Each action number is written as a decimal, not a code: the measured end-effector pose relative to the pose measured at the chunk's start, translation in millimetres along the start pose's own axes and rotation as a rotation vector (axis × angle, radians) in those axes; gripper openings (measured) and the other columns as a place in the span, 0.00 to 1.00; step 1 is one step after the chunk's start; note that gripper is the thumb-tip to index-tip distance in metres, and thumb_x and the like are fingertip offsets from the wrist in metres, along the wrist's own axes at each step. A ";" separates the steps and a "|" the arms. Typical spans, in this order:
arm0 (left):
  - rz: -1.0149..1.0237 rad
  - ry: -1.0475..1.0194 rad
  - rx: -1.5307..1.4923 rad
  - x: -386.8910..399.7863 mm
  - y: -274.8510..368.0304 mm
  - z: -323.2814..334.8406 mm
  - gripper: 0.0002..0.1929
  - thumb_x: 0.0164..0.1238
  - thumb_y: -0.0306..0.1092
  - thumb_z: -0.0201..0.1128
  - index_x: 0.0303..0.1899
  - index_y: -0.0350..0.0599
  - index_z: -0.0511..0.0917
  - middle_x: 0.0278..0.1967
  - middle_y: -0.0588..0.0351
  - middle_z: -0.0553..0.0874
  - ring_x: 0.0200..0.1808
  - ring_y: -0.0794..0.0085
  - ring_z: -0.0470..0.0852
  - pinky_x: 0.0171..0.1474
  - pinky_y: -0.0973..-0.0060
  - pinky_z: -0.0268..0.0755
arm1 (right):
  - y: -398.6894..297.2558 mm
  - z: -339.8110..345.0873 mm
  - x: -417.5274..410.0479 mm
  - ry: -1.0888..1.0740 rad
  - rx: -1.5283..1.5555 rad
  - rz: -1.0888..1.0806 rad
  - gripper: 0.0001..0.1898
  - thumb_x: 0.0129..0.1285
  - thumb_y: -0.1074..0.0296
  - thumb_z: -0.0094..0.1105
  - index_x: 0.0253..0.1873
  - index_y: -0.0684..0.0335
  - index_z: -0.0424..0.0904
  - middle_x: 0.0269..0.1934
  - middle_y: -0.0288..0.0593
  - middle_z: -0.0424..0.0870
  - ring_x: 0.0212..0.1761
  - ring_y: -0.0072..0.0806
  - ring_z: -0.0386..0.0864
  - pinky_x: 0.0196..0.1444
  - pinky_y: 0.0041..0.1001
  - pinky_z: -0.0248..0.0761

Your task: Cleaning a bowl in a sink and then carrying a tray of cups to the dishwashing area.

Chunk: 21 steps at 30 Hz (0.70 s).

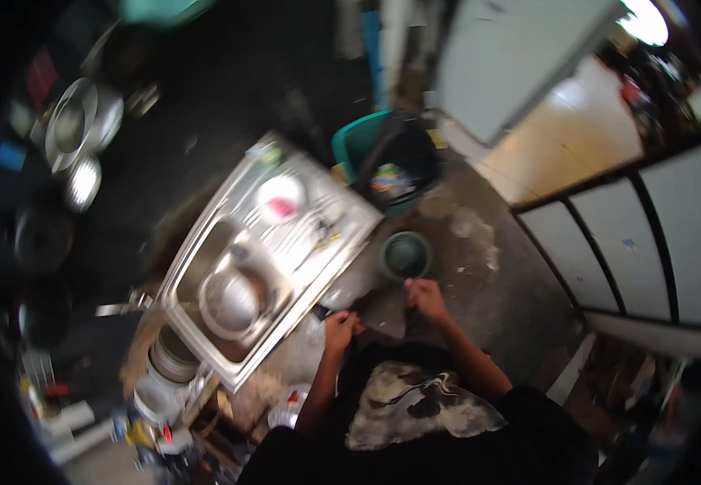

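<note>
My left hand (340,330) is beside the front edge of the stainless steel sink (350,248), its fingers curled near something dark; blur hides whether it holds it. My right hand (424,298) is just below a green bucket (406,256) on the floor, fingers bent, and I cannot tell whether it grips the rim or anything else. A round metal pot (231,303) sits in the sink basin. On the drainboard lies a white plate (280,199) with a pink thing on it.
A teal bin with a black liner (408,160) stands beyond the sink's corner. Stacked pots (173,357) are left of the sink. Pans hang at the far left. White panels (629,242) in dark frames stand at the right, near a doorway with a tiled floor (559,142).
</note>
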<state>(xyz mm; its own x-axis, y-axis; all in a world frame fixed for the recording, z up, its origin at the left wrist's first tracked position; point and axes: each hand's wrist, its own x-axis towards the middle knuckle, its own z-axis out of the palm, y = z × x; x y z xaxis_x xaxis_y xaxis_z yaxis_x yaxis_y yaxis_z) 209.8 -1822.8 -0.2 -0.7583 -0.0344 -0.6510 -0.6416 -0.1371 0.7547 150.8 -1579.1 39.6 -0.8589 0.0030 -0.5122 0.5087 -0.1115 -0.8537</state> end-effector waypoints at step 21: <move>0.527 -0.401 0.721 153.8 152.5 406.5 0.21 0.50 0.18 0.62 0.50 0.40 0.78 0.30 0.57 0.81 0.28 0.79 0.78 0.34 0.80 0.73 | -88.3 -350.4 -10.0 0.646 -0.234 -0.249 0.05 0.59 0.69 0.61 0.37 0.63 0.80 0.25 0.42 0.82 0.27 0.29 0.80 0.33 0.28 0.72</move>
<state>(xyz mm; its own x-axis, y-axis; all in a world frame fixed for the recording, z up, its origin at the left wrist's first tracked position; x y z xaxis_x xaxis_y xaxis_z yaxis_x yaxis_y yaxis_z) -51.6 -1446.5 48.0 -0.8653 0.4397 -0.2405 -0.0249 0.4415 0.8969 135.4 -1221.1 87.0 -0.7808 0.5944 -0.1924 0.3646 0.1835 -0.9129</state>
